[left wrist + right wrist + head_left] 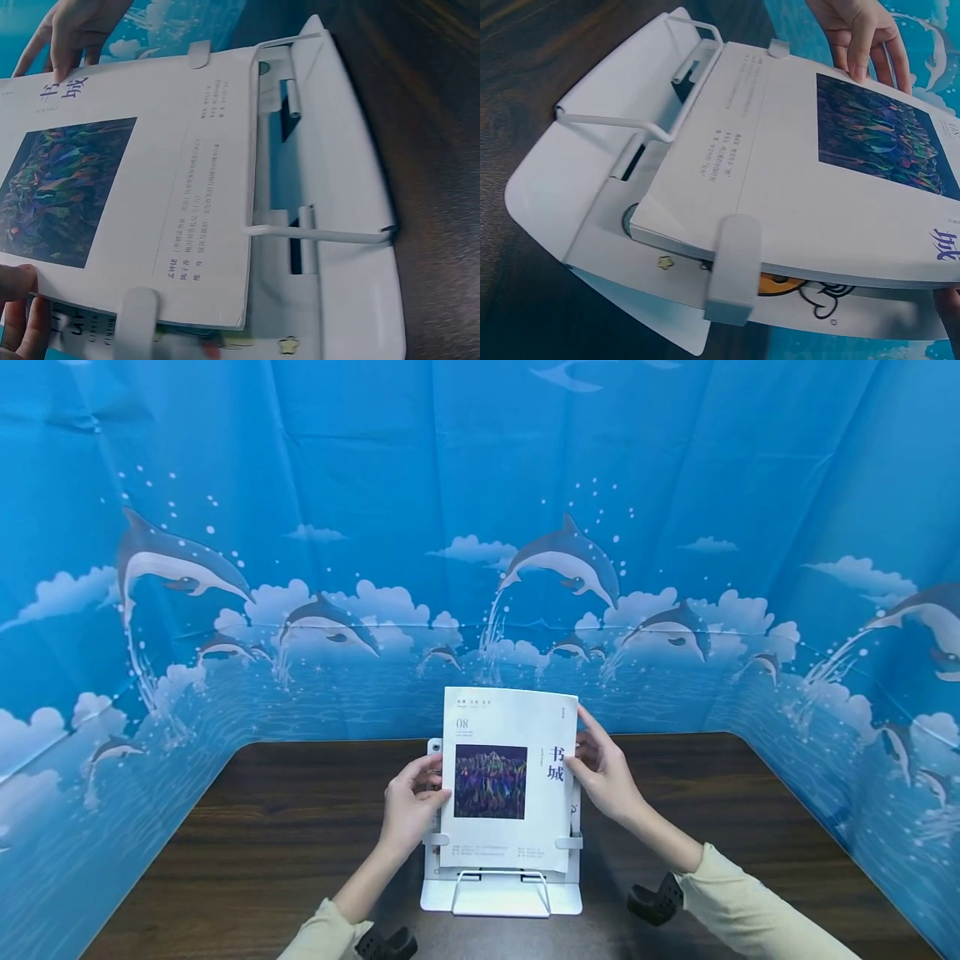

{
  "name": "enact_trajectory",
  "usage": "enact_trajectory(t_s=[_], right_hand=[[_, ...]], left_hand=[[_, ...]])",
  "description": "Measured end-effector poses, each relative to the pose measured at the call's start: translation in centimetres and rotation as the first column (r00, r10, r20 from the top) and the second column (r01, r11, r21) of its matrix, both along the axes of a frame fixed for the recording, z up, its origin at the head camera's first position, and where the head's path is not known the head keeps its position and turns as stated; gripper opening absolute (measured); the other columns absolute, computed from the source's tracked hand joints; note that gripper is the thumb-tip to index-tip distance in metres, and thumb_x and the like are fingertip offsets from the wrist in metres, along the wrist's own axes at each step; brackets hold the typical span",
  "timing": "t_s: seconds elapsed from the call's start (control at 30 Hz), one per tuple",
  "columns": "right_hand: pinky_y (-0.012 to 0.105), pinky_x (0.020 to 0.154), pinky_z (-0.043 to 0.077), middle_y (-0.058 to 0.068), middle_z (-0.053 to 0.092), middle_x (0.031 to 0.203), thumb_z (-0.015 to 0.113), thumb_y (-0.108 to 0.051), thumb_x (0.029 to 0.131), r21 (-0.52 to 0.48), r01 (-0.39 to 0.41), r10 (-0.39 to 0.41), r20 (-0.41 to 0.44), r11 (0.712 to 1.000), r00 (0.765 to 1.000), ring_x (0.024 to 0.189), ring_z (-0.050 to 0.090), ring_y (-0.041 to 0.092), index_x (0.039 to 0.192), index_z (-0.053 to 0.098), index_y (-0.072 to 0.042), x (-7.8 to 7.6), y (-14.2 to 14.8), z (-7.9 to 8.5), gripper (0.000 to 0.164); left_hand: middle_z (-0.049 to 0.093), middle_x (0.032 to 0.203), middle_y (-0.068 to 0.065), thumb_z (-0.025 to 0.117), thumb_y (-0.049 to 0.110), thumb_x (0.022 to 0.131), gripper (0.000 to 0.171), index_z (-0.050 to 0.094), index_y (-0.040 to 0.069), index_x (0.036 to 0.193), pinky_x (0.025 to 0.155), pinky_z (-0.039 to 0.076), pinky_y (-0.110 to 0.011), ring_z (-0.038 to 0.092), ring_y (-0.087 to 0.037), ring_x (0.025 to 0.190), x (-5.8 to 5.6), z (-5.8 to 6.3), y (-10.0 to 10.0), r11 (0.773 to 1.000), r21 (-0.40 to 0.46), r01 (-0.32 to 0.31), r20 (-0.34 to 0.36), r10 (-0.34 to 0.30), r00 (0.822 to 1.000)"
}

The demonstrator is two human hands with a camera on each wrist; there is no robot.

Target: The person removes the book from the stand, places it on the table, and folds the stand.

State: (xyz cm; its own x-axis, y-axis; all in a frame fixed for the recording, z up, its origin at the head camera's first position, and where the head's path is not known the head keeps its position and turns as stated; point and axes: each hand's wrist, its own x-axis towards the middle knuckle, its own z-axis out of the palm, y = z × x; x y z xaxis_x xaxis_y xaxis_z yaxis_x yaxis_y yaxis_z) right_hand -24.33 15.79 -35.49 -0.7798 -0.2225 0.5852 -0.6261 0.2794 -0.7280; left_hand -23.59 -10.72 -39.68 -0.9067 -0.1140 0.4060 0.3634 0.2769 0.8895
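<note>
A white-covered magazine (491, 839) with a dark colourful square picture and purple characters stands upright against a white book stand (427, 893). My left hand (408, 806) pinches its left edge, thumb on the cover and fingers behind. On the opposite side my right hand (609, 777) grips the right edge a little higher, thumb on the front. Two white clips, the left one (437, 839) and the right one (569, 842), overlap the lower side edges of the cover. A white wire bracket (322, 234) crosses the stand's base just below the magazine. Cartoon prints show on the stand's back plate (847, 311).
The stand is on a dark wood-grain table (300, 827). A blue dolphin-print cloth (420, 485) hangs around the back and sides. Black devices are strapped at the left wrist (386, 943) and the right wrist (656, 900).
</note>
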Motion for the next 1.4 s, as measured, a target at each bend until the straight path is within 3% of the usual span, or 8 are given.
enact_trajectory(t_s=[0.23,0.4,0.8,1.07,1.4], right_hand=[[0.023,0.060,0.053,0.028,0.059,0.101,0.052,0.016,0.082,-0.033,0.002,-0.003,-0.037,0.999,0.999,0.075,0.060,0.032,0.142,0.022,0.004,0.2,-0.1,1.1,0.068],[0.023,0.062,0.053,0.024,0.059,0.102,0.054,0.011,0.084,-0.038,0.014,-0.016,-0.039,0.999,0.999,0.077,0.062,0.017,0.144,0.023,-0.005,-0.9,0.4,0.6,0.069],[0.016,0.065,0.051,0.027,0.057,0.101,0.054,0.011,0.084,-0.077,0.001,-0.008,-0.090,0.997,0.996,0.080,0.060,0.003,0.144,0.022,-0.003,-1.0,0.9,1.9,0.069],[0.018,0.063,0.053,0.027,0.057,0.102,0.054,0.012,0.083,-0.087,0.009,-0.019,-0.115,0.996,0.993,0.080,0.059,0.002,0.143,0.023,-0.002,-0.9,1.3,2.9,0.069],[0.014,0.067,0.052,0.028,0.055,0.103,0.053,0.013,0.083,-0.050,0.001,-0.007,-0.133,0.999,0.991,0.083,0.059,-0.001,0.144,0.024,-0.005,-0.6,2.5,4.2,0.070]], left_hand=[[0.062,0.106,-0.018,0.065,-0.019,0.068,0.050,0.059,-0.002,0.114,0.068,0.053,-0.019,0.058,-0.017,0.081,-0.8,0.8,-0.3,0.999,0.013,0.043,-0.049,-0.042,0.998],[0.062,0.105,-0.017,0.065,-0.020,0.067,0.050,0.059,-0.002,0.114,0.067,0.053,-0.019,0.057,-0.016,0.080,-1.1,1.6,-0.4,0.998,0.027,0.065,-0.070,-0.063,0.996],[0.061,0.106,-0.016,0.065,-0.018,0.070,0.049,0.058,-0.001,0.115,0.067,0.052,-0.017,0.055,-0.021,0.082,-1.1,3.5,-0.1,0.996,0.033,0.083,-0.115,-0.078,0.990],[0.061,0.105,-0.016,0.066,-0.017,0.070,0.049,0.058,-0.001,0.116,0.067,0.052,-0.018,0.055,-0.019,0.083,-0.9,4.3,0.3,0.994,0.028,0.109,-0.156,-0.103,0.982],[0.060,0.104,-0.018,0.066,-0.018,0.069,0.049,0.058,-0.002,0.114,0.067,0.052,-0.017,0.054,-0.016,0.081,-0.6,5.0,1.2,0.984,0.084,0.157,-0.146,-0.144,0.979]])
